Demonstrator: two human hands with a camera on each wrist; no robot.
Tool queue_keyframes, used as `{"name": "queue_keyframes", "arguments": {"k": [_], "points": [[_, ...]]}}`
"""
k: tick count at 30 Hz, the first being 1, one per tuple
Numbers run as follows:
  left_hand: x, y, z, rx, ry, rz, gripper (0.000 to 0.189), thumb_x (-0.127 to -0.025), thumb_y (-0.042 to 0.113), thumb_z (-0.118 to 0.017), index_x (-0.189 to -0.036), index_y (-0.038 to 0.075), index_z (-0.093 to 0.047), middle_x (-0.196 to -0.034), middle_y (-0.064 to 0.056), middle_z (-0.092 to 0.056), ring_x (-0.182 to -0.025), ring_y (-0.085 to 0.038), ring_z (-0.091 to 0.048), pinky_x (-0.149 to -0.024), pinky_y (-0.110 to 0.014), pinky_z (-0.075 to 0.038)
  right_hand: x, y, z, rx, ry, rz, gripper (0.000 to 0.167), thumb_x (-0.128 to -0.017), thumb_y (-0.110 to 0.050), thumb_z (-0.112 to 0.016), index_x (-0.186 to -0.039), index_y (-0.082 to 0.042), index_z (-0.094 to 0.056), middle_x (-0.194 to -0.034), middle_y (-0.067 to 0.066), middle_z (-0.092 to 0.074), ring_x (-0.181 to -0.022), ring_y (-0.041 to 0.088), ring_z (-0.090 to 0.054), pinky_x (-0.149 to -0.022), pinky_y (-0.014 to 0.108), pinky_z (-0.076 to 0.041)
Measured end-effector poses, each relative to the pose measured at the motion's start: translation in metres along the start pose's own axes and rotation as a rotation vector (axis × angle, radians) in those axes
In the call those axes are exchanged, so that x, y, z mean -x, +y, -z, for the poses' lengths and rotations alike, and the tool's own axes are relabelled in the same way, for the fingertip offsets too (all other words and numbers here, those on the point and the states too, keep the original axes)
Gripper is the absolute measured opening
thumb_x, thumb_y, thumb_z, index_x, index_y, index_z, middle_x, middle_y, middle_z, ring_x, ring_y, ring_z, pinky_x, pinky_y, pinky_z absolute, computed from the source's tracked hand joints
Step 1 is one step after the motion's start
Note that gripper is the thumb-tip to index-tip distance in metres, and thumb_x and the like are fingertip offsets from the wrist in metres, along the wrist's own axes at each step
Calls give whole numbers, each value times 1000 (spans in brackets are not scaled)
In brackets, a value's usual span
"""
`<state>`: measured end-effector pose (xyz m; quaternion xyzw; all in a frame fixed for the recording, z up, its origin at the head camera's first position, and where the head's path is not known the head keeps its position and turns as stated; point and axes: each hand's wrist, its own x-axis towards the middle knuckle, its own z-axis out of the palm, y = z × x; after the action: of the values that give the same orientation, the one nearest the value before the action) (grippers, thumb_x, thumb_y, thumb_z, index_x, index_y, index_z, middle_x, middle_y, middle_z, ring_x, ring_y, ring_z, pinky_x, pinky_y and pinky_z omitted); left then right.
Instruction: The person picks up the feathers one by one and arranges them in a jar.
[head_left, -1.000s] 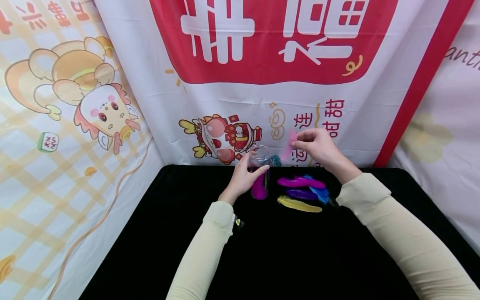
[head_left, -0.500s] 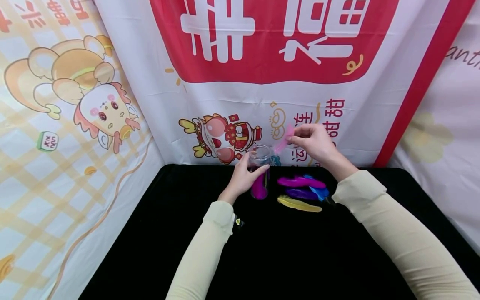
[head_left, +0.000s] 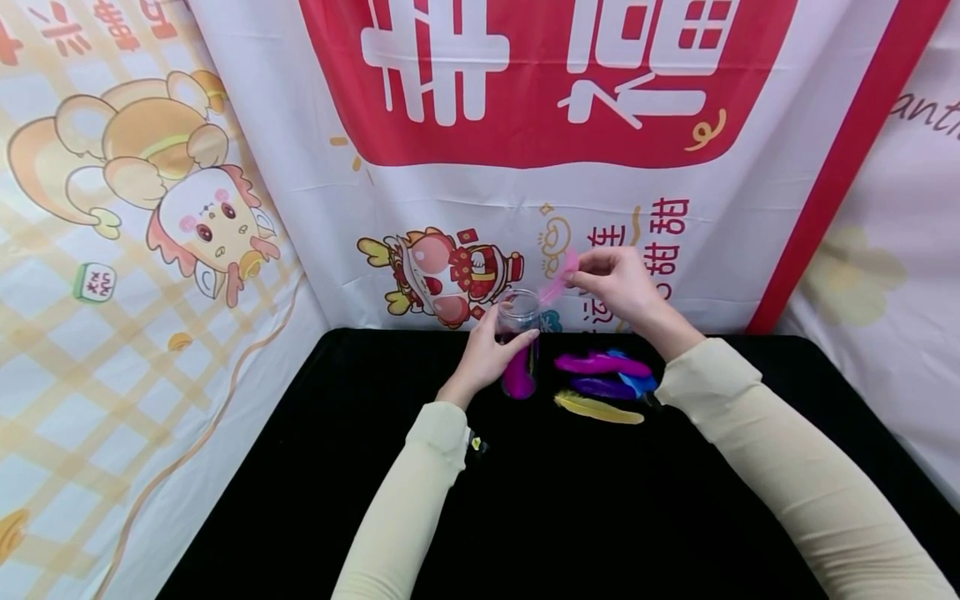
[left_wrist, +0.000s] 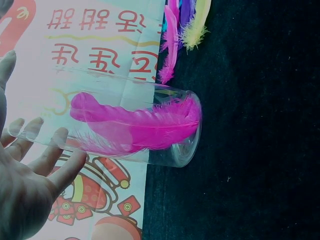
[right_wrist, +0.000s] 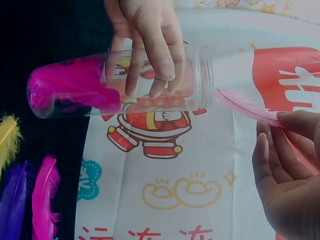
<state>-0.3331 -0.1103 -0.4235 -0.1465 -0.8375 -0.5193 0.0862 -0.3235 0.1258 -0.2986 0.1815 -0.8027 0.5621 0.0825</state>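
My left hand (head_left: 483, 354) grips a clear jar (right_wrist: 187, 80) around its upper part, and the jar stands upright on the black table. Inside, toward the bottom, lie magenta feathers (left_wrist: 142, 127). Between thumb and fingertips my right hand (head_left: 622, 283) pinches a light pink feather (right_wrist: 247, 106) by one end. The feather's free tip is right at the jar's open rim (head_left: 519, 298), on the right side in the head view. In the left wrist view the right hand is out of frame.
To the right of the jar lie loose feathers: a magenta one (head_left: 603, 364), a purple one (head_left: 603, 388), a blue one (head_left: 641, 386) and a yellow one (head_left: 598, 408). A printed cloth (head_left: 420, 192) hangs right behind the table's back edge.
My right hand has moved left with the pink feather, bringing its tip from beside the jar to the rim. The left hand and jar stay put.
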Motion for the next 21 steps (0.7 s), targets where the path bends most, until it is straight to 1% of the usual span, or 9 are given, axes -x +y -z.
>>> {"name": "queue_keyframes", "arguments": {"k": [3,8,11,17,21], "points": [[0,0,0,2,-1,-1,78,-90,54,-75,-150,16,-44,-148,-13,-51,-132,-24,-54,-108,-47,-46,0,-1,-2,16,-12,3,16,-94,-11,-76,-103,2,-76,-95,13,-77,-82,10,-71,-73,24,-56],[1,0,0,10,-5,10,77,-89,56,-75,-149,18,-45,-146,-8,-52,-130,-21,-55,-107,-45,-47,0,0,-7,27,-46,36,17,-94,-9,-75,-104,4,-76,-99,19,-76,-80,9,-71,-74,23,-56],[1,1,0,22,-10,12,77,-89,56,-75,-149,18,-45,-147,-9,-52,-130,-22,-56,-106,-45,-48,0,1,-10,60,-60,55,17,-94,-10,-75,-103,4,-76,-98,21,-76,-77,8,-69,-70,24,-55],[1,1,1,25,-18,19,78,-89,57,-75,-149,18,-44,-149,-13,-50,-130,-22,-56,-106,-46,-48,-1,5,-15,150,-55,64,12,-93,-11,-77,-99,-1,-78,-92,13,-76,-75,10,-68,-68,24,-53],[1,1,1,20,-19,16,77,-89,56,-75,-149,18,-44,-149,-13,-50,-129,-23,-56,-106,-46,-48,-3,6,-18,201,-49,75,13,-92,-15,-78,-99,-4,-79,-90,10,-76,-76,14,-67,-66,26,-52]]}}
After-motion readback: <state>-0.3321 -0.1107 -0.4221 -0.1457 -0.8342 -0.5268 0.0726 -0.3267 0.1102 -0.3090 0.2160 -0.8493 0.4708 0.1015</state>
